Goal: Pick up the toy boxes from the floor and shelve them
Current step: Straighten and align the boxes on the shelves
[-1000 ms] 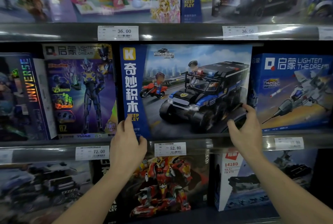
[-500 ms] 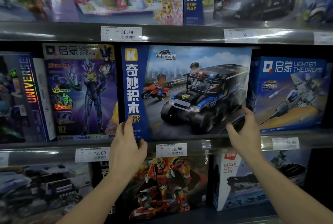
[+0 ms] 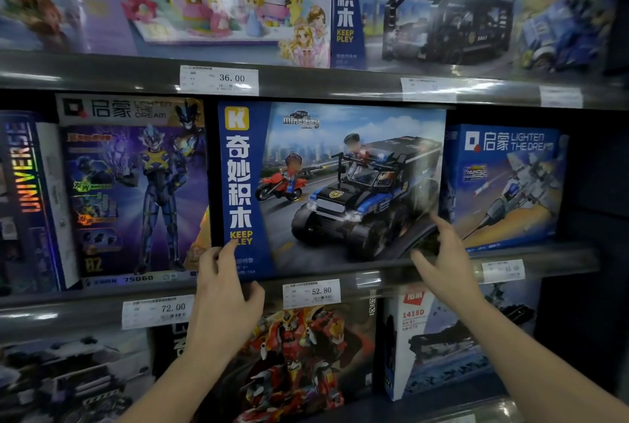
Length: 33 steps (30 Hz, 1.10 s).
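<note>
While upright, box (image 3: 340, 191) against left hand (image 3: 223, 300)

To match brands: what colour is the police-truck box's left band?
Blue band with white characters; head view.

Truck box (image 3: 340, 184): blue side band, yellow K square, white characters; black-and-blue truck, red motorbike, pale sky.
Figure box (image 3: 136, 191): purple ground, blue-and-gold armour.
Jet box (image 3: 503, 184): blue, grey jet, orange below.
Robot box (image 3: 299, 364): red with gold, probably; blurred.
Price tag (image 3: 219, 79): white.
</note>
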### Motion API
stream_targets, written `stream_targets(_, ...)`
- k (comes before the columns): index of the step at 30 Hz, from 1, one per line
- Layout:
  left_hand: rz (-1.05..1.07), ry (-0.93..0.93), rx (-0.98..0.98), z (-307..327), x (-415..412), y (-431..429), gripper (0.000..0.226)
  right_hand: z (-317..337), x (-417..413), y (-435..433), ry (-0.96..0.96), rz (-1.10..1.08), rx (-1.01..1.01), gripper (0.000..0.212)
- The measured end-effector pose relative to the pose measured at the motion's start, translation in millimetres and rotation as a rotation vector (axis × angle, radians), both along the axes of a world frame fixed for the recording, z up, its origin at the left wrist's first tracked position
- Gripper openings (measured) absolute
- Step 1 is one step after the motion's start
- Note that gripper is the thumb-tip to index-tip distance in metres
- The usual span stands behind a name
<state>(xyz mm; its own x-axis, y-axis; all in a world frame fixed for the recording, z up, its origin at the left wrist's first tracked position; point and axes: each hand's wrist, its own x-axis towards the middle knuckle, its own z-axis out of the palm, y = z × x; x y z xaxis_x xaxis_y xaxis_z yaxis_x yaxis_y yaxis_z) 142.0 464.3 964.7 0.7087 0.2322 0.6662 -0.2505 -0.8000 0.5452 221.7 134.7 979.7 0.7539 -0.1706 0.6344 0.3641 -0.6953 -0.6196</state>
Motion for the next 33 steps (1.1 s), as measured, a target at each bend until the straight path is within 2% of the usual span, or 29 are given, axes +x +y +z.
stream_targets(9,-0.040,-0.133,0.119,5,-4,-47,0.058,-3,-22,-33,-0.080,-0.064,-0.014,0.054)
stream_targets(19,-0.249,-0.172,0.166,20,19,-195,0.060,10,-10,-149,-0.124,-0.074,0.033,0.046)
stream_targets(26,-0.285,-0.103,0.122,18,49,-316,0.065,15,34,-261,-0.039,-0.076,0.047,0.064)
stream_targets(33,-0.140,0.099,0.124,16,80,-372,0.080,25,86,-327,0.098,-0.029,0.112,0.082)
